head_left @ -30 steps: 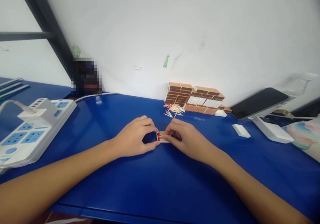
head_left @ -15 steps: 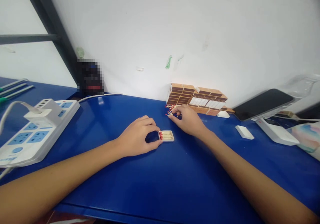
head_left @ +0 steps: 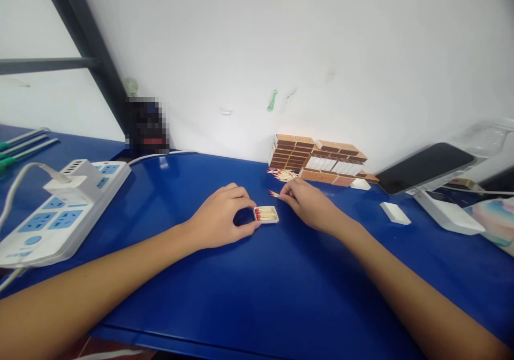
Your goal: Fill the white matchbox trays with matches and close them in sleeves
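My left hand (head_left: 225, 216) grips the left end of a small white matchbox tray (head_left: 274, 221) between thumb and fingers. Red-tipped matches (head_left: 265, 214) lie side by side in that tray, heads to the left. Just right of it, my right hand (head_left: 311, 200) pinches a few matches (head_left: 274, 194) by their pale ends, red heads pointing left; how many I cannot tell. A loose pile of matches (head_left: 281, 174) rests behind the right hand, partly covered by it.
Stacked brown matchboxes (head_left: 295, 148) stand against the wall. White pieces (head_left: 395, 213), (head_left: 360, 184) lie at right, near a phone (head_left: 428, 168) on a white stand (head_left: 447, 215). At left sits a power strip (head_left: 60, 226) with a charger (head_left: 76, 186) on the blue table (head_left: 241, 301).
My right hand has drawn back from the match pile toward me, with a few matches now pinched in it. The left hand stays on the tray.
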{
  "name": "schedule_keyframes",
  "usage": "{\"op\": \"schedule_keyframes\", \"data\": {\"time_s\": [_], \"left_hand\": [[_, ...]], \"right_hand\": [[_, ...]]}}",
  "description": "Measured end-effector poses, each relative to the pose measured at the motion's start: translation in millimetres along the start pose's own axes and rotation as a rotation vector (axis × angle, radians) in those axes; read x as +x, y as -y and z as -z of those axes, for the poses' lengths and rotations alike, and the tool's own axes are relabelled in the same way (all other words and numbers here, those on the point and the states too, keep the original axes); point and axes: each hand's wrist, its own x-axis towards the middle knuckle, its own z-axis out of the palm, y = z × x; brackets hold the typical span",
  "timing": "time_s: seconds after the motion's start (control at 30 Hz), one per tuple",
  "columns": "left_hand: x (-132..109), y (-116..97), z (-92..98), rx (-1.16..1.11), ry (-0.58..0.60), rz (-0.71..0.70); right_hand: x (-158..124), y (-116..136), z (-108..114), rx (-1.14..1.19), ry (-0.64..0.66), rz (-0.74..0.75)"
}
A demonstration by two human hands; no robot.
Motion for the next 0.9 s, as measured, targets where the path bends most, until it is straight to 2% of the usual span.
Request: {"op": "schedule_keyframes", "data": {"time_s": [0.3,0.57,0.73,0.9], "left_hand": [[0.0,2.3,1.0,0.007,-0.016,0.005],[-0.2,2.1,0.1,0.005,-0.006,0.021],[-0.4,1.3,0.0,0.002,-0.004,0.011],[-0.5,0.4,-1.0,-0.001,-0.001,-0.007]], "right_hand": [[-7.4,8.9,12.1,0.011,0.110,-0.026],[-19.2,6.1,18.3,0.073,0.057,0.065],[-31.3,27.3,22.3,0.168,0.069,0.176],[-35.7,44.9,11.1,0.093,0.115,0.206]]}}
